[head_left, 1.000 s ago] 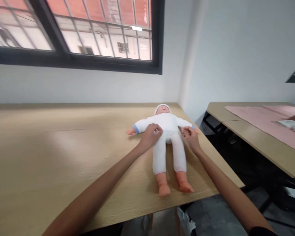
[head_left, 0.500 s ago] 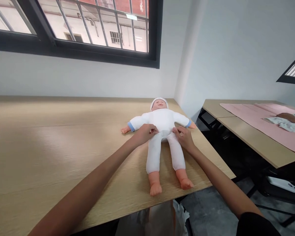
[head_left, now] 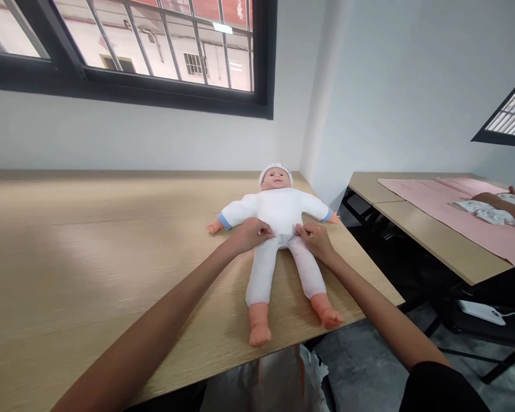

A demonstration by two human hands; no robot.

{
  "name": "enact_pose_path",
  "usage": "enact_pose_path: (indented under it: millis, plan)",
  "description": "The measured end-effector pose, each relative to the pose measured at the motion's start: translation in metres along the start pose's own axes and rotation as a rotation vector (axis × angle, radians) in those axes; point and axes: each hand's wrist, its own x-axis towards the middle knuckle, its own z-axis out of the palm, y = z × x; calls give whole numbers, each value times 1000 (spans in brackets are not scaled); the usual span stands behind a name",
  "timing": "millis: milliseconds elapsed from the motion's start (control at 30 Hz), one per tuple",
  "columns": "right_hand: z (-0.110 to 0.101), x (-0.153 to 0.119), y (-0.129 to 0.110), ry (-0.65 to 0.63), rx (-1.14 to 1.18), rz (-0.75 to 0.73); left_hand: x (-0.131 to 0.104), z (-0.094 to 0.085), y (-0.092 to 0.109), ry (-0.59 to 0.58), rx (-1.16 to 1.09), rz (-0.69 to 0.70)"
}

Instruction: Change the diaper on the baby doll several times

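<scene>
A baby doll (head_left: 278, 209) lies on its back on the light wooden table (head_left: 111, 257), its head toward the wall. It has a white cloth body, blue cuffs, a white cap and bare plastic hands and feet. My left hand (head_left: 254, 234) is closed in a pinch at the doll's hip on the left of the picture. At the opposite hip my right hand (head_left: 315, 237) pinches the white cloth between thumb and fingers. Just what lies between my fingertips is partly hidden. Both legs point toward me, spread apart near the table's front edge.
To the right stands a second table (head_left: 420, 226) with a pink mat (head_left: 446, 214) and another person's hands near patterned cloth. A white device (head_left: 482, 313) with a cable rests on a black chair seat. Below the front edge hangs a pale bag (head_left: 278, 380).
The doll's legs have spread wider, and its face is tipped up so its eyes show. Both my hands stay at the hips. The view has shifted slightly to the right.
</scene>
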Motion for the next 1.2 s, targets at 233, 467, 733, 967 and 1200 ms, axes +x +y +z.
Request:
enact_pose_path:
  millis: [233,467,733,967,1200]
  plan:
    - [-1,-3,-3,-48,-2,-26,-1,2,1,-18,44,37]
    - [1,-3,-1,-22,-2,-32,-1,4,2,1,12,18]
    - [2,0,3,10,-4,-41,0,5,3,68,-32,-2]
    - [-2,-10,-1,67,137,16,3,-2,3,117,-22,-32]
    - [-38,-33,-34,127,306,77,-4,-16,9,148,-45,-43]
